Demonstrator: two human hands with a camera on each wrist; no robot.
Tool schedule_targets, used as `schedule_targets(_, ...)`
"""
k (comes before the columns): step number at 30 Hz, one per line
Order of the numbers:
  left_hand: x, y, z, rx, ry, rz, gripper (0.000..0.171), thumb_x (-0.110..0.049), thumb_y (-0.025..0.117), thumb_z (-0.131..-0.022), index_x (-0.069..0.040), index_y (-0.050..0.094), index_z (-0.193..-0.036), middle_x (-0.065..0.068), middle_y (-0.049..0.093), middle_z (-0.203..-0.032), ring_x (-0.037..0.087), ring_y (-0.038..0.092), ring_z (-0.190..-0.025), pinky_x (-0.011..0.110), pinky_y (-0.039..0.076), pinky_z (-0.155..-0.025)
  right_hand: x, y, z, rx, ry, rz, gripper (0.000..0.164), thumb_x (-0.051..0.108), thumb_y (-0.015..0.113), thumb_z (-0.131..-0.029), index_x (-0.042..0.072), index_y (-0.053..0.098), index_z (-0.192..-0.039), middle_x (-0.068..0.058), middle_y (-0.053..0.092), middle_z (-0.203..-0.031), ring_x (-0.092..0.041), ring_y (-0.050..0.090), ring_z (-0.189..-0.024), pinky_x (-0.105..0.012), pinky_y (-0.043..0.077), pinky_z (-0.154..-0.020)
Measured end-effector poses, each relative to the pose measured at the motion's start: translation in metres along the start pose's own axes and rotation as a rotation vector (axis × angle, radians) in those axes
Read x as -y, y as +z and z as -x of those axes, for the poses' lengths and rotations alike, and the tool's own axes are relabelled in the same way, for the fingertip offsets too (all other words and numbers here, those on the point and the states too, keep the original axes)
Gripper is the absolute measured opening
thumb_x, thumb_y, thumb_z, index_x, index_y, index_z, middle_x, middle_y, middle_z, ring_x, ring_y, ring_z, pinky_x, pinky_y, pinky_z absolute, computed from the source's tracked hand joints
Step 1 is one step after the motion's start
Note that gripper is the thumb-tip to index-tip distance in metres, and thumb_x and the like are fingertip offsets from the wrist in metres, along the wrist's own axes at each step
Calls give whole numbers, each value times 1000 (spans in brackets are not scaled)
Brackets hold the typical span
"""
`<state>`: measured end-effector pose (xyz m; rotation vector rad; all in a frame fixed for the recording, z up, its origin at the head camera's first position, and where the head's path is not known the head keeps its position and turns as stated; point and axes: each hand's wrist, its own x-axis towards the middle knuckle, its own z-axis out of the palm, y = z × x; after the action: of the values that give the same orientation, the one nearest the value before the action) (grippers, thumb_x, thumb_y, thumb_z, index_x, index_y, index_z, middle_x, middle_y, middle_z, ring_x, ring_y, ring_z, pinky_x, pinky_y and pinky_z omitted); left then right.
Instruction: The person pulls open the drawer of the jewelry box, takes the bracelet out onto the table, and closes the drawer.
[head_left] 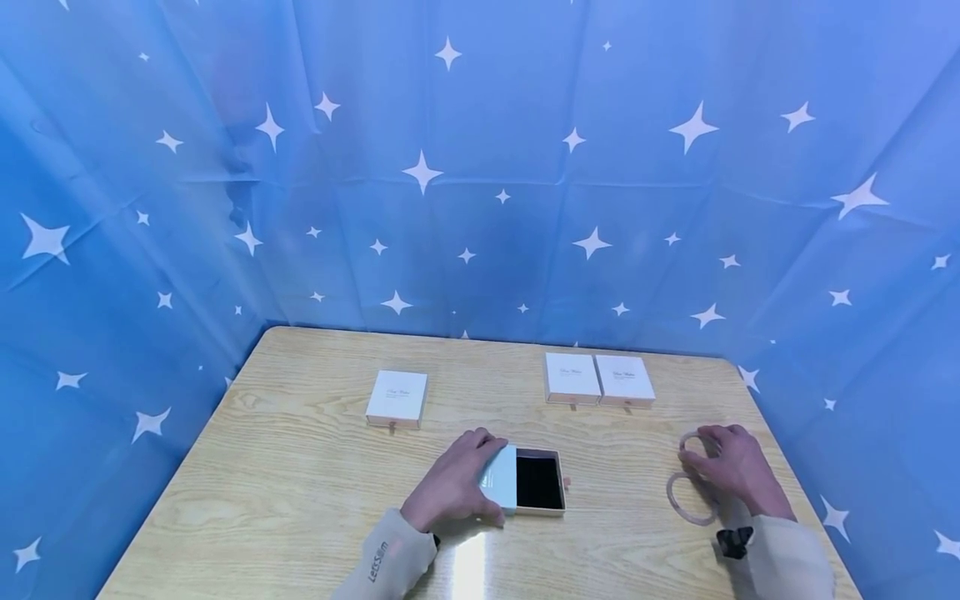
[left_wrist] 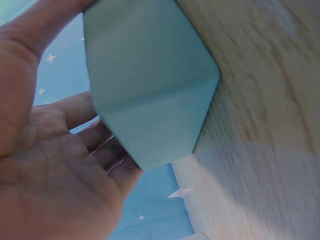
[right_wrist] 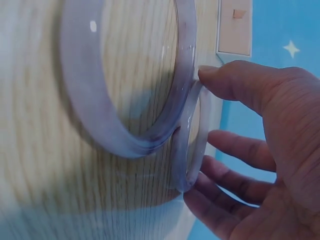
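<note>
A person's left hand (head_left: 453, 479) held its fingers curled round the pale blue sleeve (head_left: 500, 477) of a gift box on the wooden tabletop (head_left: 285, 467), its black-lined drawer (head_left: 542, 512) partly out, as the right hand (head_left: 737, 467), fingers partly closed, pinched the farther bangle (right_wrist: 180, 162) toward the tabletop's right side. Held only by its edges, that glossy ring (its rim appeared to meet the nearer bangle (right_wrist: 81, 65)) could have slipped or knocked its neighbour, while a careless push on the sleeve could have narrowed the drawer's opening.
</note>
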<state>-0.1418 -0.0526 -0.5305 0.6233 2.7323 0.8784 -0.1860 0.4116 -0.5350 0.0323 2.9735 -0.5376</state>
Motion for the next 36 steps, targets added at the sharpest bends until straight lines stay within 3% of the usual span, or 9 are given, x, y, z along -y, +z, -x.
schedule_targets(10,-1,-1,-1,6,-7,-1,109,-39,99,-57,-19,49,-152,-2,56,-137,14,50,-113,35,52,-94,18,1,10,-86,-77,-18,72,49,70,-93,-7,56,-136,-43,47,-137,-64,41,-123,-74,42,-96)
schedule_targets(18,0,-1,-1,-3,1,-6,109,-40,99,-58,-19,48,-153,-2,55,-138,15,51,-118,37,51,-100,52,-3,18,-57,-117,-151,77,54,63,-97,-3,47,-147,-38,38,-151,-61,39,-131,-75,40,-97)
schedule_targets(23,0,-1,0,-4,3,5,108,-39,99,-58,-20,50,-152,-4,56,-137,13,50,-116,35,51,-97,74,1,25,-11,-104,-288,76,55,62,-98,5,45,-152,-30,39,-157,-57,50,-129,-65,51,-96)
schedule_targets(29,0,1,-1,-1,-4,4,107,-40,99,-58,-19,50,-151,-5,56,-136,13,50,-113,34,51,-93,99,8,30,69,-99,-453,69,50,64,-98,9,48,-151,-26,49,-151,-51,54,-131,-52,56,-98)
schedule_targets(36,-1,0,0,1,-9,8,107,-38,99,-59,-18,50,-152,-4,56,-137,13,50,-114,34,51,-95,116,19,32,134,-134,-520,61,44,69,-96,6,56,-142,-14,69,-128,-22,68,-111,-24,57,-84)
